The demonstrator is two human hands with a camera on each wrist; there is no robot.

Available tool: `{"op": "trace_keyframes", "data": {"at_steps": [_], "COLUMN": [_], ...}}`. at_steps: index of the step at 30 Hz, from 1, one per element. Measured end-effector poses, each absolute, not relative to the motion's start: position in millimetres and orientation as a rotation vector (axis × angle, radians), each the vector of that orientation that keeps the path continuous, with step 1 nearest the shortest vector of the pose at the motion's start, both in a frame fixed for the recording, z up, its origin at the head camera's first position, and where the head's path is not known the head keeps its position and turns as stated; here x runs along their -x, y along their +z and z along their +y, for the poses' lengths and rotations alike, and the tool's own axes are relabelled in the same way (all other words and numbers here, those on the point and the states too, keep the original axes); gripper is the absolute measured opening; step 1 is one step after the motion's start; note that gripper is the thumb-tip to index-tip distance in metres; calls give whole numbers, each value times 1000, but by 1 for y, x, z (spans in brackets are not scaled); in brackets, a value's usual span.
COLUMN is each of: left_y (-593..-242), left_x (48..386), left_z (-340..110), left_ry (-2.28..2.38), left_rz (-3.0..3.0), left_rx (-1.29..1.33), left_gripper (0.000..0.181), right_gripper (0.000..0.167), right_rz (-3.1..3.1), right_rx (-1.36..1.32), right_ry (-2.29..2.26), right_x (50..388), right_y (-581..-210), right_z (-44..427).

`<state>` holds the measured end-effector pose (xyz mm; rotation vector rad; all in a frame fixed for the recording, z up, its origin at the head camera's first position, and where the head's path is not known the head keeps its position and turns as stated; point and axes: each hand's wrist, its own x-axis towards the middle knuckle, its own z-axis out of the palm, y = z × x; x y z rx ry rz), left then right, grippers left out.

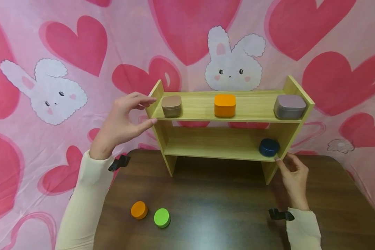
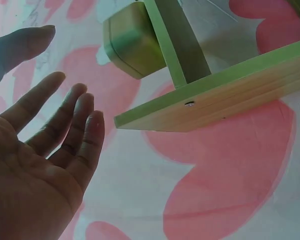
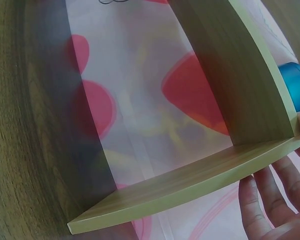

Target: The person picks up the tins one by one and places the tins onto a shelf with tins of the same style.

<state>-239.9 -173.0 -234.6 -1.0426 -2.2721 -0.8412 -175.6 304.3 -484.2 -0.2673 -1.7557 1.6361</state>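
A wooden two-tier shelf [image 1: 212, 158] stands on the table. Beside its upper left end is my left hand [image 1: 122, 121], thumb and fingers spread; the left wrist view shows a gap between this hand [image 2: 45, 155] and the side panel [image 2: 230, 95]. At the lower right, my right hand [image 1: 295, 177] grips the right side panel, thumb by the front edge; in the right wrist view the fingers [image 3: 275, 200] lie along the panel's outer face. A dark blue round tin [image 1: 269, 147] sits just above that thumb. The top tier bears a brown-grey tin [image 1: 172, 106], an orange tin [image 1: 225, 106] and a lilac-grey tin [image 1: 289, 107].
An orange round tin [image 1: 139, 210] and a green round tin [image 1: 162, 218] lie on the brown table [image 1: 212, 215], front left of the shelf. Behind hangs a pink cloth [image 1: 128, 45] with hearts and rabbits.
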Motion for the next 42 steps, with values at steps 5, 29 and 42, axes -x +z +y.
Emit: {"op": "trace_keyframes", "data": {"at_steps": [5,29,42], "left_y": [-240,-339,-413], "left_x": [229,193,167], "left_z": [-177,-199,-205], "left_ry": [-818,-914,-1056], "left_rz": [-2292,-2428,-2573], "left_rx": [1034,977,821], "left_gripper": [50,55,52], "right_gripper": [23,22,23], "right_rz": [-1757,-1758,-1769], "right_rx": [280,313,313], "right_ry": [1630,1619,1606], "right_x": [175,178,178], "right_y": [-485,-484,-484], "right_z": [306,306,305]}}
